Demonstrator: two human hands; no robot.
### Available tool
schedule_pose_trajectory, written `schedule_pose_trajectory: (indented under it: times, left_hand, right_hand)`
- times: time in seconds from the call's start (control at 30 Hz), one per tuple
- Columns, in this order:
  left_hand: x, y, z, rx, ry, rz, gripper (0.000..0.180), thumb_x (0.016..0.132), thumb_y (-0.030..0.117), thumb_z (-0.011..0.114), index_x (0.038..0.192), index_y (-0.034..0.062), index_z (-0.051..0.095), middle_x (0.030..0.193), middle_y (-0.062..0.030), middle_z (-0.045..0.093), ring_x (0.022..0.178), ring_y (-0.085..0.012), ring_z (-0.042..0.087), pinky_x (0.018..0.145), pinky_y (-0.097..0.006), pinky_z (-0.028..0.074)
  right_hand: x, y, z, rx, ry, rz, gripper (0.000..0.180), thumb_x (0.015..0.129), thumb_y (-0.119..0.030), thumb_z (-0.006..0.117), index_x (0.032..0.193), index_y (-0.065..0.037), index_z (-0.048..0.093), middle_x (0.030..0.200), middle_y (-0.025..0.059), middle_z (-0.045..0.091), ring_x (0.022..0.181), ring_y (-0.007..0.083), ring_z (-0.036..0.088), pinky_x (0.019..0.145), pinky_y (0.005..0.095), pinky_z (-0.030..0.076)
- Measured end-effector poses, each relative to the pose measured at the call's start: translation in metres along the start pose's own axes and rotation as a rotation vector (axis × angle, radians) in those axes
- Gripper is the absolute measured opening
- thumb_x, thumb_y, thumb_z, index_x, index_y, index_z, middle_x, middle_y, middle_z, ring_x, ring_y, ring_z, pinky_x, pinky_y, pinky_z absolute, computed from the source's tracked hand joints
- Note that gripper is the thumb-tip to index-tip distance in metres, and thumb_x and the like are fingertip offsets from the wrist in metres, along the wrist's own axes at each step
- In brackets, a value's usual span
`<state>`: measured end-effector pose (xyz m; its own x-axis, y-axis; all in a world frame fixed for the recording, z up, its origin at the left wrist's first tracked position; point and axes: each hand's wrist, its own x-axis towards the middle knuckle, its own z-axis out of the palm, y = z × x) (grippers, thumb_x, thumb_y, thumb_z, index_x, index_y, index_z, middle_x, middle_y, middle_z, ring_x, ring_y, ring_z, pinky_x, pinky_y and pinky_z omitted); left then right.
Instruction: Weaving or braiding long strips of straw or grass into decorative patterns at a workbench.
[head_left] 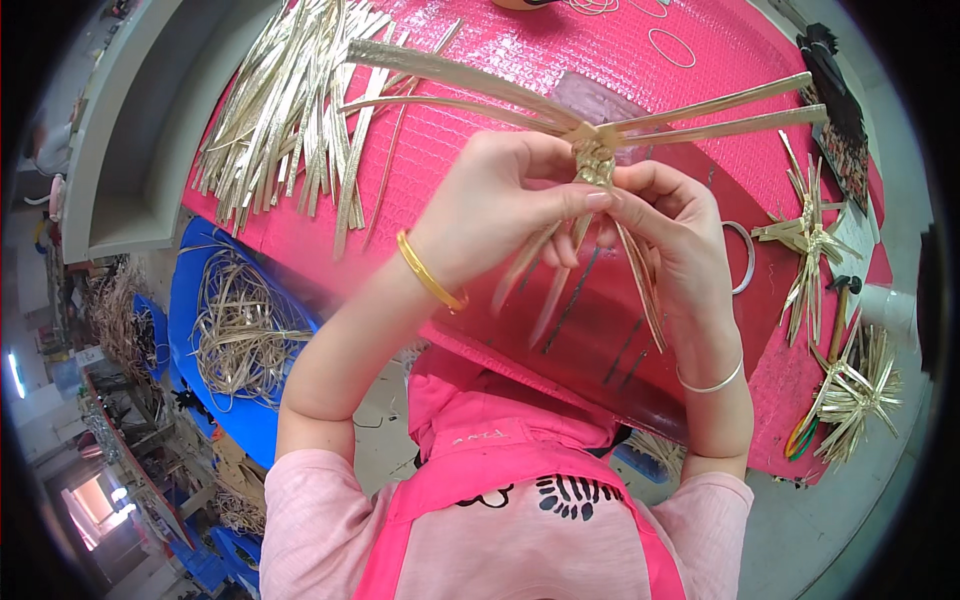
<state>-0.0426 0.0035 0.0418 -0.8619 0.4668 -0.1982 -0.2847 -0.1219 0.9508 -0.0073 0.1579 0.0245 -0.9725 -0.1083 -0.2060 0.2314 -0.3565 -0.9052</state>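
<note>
Gold weave [594, 158] between left grip [500, 195] and right grip [680, 220], both pinching it; ends [450, 74] splay above.

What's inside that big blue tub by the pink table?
A loose tangle of thin, pale gold strips lies in the blue tub. Anything underneath the tangle is covered, so I can't see it.

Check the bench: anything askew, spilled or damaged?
No spill or damage stands out. Oddest is the tangle of strips in the blue tub at left, looped messily while the gold strip pile on the pink surface lies roughly aligned. A few strays slant off its right side. The held woven piece looks intact.
</note>
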Motion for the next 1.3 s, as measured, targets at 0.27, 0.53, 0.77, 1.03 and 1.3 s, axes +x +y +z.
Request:
schedule_pose_trajectory:
  times: [0.27,0.53,0.77,1.03,1.3]
  left_hand:
    - [0.004,-0.012,-0.012,-0.040,-0.110,-0.237,0.017,0.074,0.006,0.058,0.087,-0.0057,0.055,0.067,-0.0083,0.058,0.045,-0.0093,0.053,0.039,-0.017,0.041]
    - [0.003,-0.009,-0.007,0.039,-0.128,-0.252,0.024,0.076,0.012,0.057,0.091,-0.0059,0.052,0.066,-0.0067,0.057,0.043,-0.0077,0.051,0.037,-0.016,0.039]
    - [-0.002,-0.012,-0.006,0.153,-0.099,-0.230,0.018,0.075,0.012,0.059,0.083,-0.0042,0.056,0.063,-0.0051,0.056,0.043,-0.0063,0.049,0.038,-0.017,0.037]
    - [-0.005,-0.013,-0.003,0.209,-0.171,-0.093,0.011,0.072,0.007,0.061,0.077,-0.0023,0.059,0.062,-0.0046,0.058,0.043,-0.0047,0.047,0.038,-0.016,0.035]
    - [-0.010,-0.007,-0.012,0.203,-0.179,-0.076,0.011,0.071,0.004,0.061,0.079,-0.0026,0.059,0.062,-0.0037,0.058,0.046,-0.0038,0.047,0.038,-0.017,0.034]
  right_hand:
    - [-0.002,0.005,-0.002,-0.047,0.047,-0.052,0.011,0.073,-0.005,0.060,0.079,0.003,0.056,0.069,0.0068,0.057,0.056,0.0099,0.053,0.051,0.0192,0.042]
    - [-0.003,0.010,-0.005,-0.229,0.067,-0.087,0.008,0.075,-0.005,0.058,0.078,0.002,0.055,0.068,0.0051,0.056,0.056,0.0073,0.051,0.048,0.0179,0.040]
    - [-0.010,0.013,-0.008,-0.124,0.104,0.022,0.012,0.075,-0.008,0.059,0.081,0.002,0.055,0.071,0.0036,0.056,0.060,0.0062,0.050,0.050,0.0182,0.039]
    - [0.005,0.011,-0.017,0.087,0.043,0.084,0.024,0.081,-0.023,0.053,0.085,0.000,0.058,0.081,0.0055,0.059,0.074,0.0098,0.053,0.071,0.0261,0.041]
    - [0.001,0.004,-0.029,-0.310,-0.294,0.019,0.022,0.075,-0.013,0.059,0.090,0.004,0.056,0.080,0.0056,0.059,0.075,0.0091,0.053,0.069,0.0225,0.041]
